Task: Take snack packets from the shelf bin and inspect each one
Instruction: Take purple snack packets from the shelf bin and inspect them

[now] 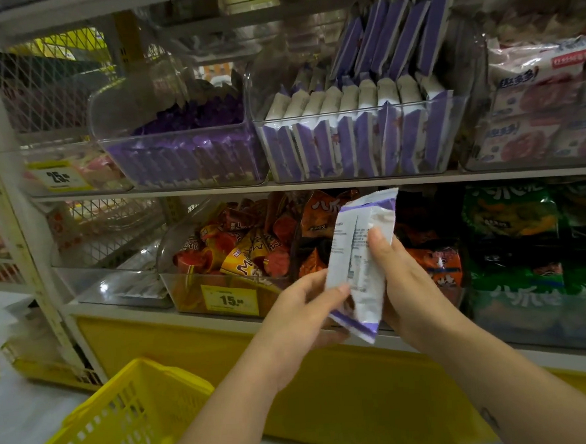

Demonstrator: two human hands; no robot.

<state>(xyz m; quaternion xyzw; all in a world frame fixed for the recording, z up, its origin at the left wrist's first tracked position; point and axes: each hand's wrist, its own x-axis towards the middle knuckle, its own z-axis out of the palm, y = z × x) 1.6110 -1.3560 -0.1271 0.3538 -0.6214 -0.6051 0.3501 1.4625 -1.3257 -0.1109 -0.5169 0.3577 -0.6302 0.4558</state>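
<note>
Shelf (pixel 214 189) with clear bin (pixel 463 115) holding purple-white packets (pixel 348 143); left hand (pixel 300 310) and right hand (pixel 408 283) grip one packet (pixel 358 252).

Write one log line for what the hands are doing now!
step: inspect | packet: white and purple | left hand: holds it | right hand: holds it

both hands gripping white-purple snack packet (pixel 363 269) upright, left hand (pixel 307 310) low edge, right hand (pixel 405 283) right side, purple packet bin (pixel 362 142) above, yellow basket (pixel 108 425) lower left
</note>
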